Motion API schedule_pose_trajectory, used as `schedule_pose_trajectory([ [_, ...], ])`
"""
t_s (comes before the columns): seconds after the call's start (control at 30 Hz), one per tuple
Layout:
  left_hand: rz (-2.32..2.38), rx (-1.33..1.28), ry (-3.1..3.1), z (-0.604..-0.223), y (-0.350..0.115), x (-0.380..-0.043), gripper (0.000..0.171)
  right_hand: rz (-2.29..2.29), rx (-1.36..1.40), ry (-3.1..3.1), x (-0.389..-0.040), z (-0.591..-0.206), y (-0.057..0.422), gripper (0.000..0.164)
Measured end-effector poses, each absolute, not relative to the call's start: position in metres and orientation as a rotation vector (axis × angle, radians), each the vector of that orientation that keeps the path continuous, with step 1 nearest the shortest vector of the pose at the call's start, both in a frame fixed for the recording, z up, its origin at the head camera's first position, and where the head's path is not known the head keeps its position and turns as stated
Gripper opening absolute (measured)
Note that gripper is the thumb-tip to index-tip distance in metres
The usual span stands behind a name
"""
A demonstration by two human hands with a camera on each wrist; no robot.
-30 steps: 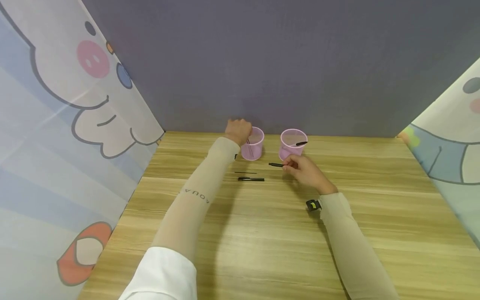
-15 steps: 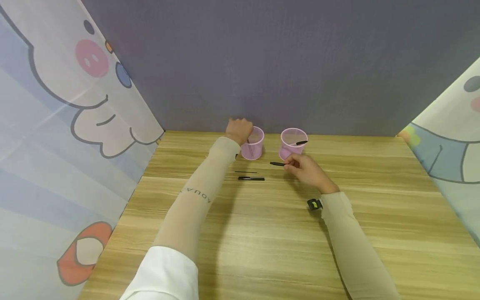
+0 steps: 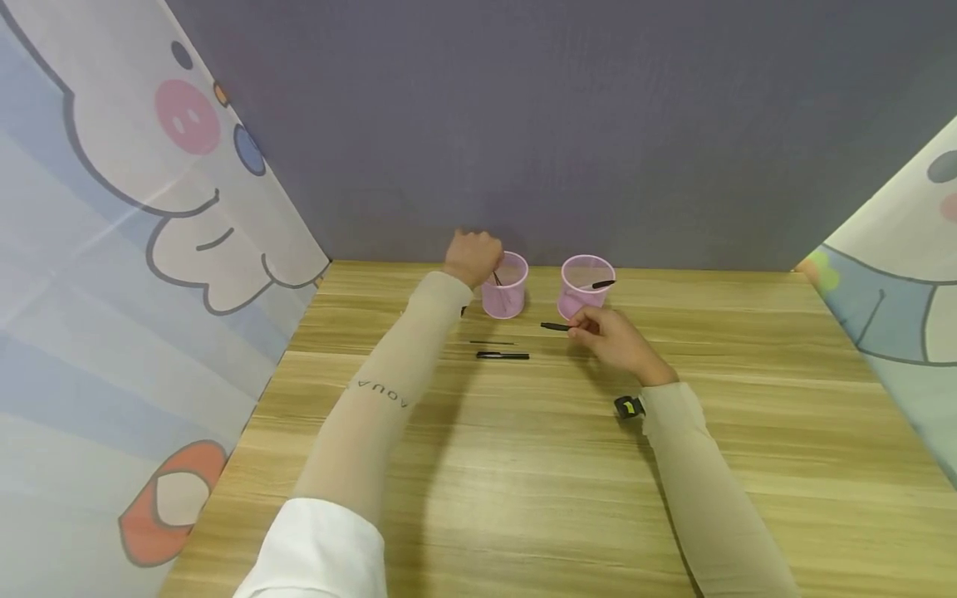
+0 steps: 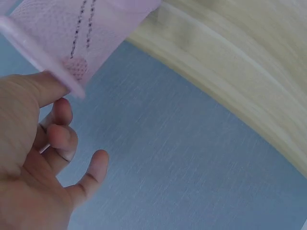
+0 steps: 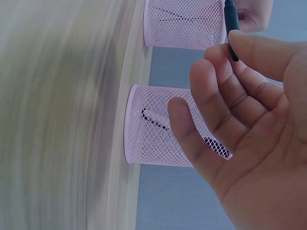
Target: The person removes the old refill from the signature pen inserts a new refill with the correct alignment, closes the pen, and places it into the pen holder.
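Not much changing over the last second. Left hand [image 3: 471,257] is easing slightly leftward at the left pink round wire-mesh cup [image 3: 512,301]; the two thin dark rods [image 4: 89,24] inside are sitting in a slightly different lean. Right hand [image 3: 609,342] is holding near enough the same spot. My read: the fine work is happening at the left cup, and the right hand is waiting with its piece.

Fingers: right thumb and index are pinching the short black plastic pen tube [image 3: 555,326] near one end, the longer part pointing toward the desk's [image 3: 538,465] left edge; the other right fingers are loosely bent and spaced apart. The left hand is dipping at least one fingertip inside the rim, right by the rods' upper ends; its other fingers are curling outside the wall. Can't tell whether it's gripping a rod.

Tube is hanging just in front of the right pink round wire-mesh cup [image 3: 566,304], where a pale pen with a black end [image 3: 602,284] is leaning. Both cups are standing near the desk's far edge. Nearer the front edge, a thin dark rod [image 3: 492,342] and a slim black pen piece [image 3: 503,355] are lying parallel.
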State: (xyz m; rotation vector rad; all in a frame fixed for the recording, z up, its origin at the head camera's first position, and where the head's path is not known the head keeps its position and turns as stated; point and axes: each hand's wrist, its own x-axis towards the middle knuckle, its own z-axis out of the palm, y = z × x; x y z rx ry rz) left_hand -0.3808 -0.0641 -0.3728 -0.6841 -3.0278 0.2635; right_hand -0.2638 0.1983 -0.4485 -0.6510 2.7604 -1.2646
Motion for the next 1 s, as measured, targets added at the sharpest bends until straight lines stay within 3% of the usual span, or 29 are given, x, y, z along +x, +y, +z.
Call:
schedule_pose_trajectory([
  [0.47,-0.205,-0.604,-2.81,-0.361,-0.097,-0.341,0.012,-1.221,-0.628,2.793,-0.264,-0.448,0.206,0.011],
  [1.0,-0.951,-0.64,-2.721,-0.44,-0.128,-0.294,0.012,-1.221,-0.622,2.783,-0.265,-0.448,0.203,0.01],
])
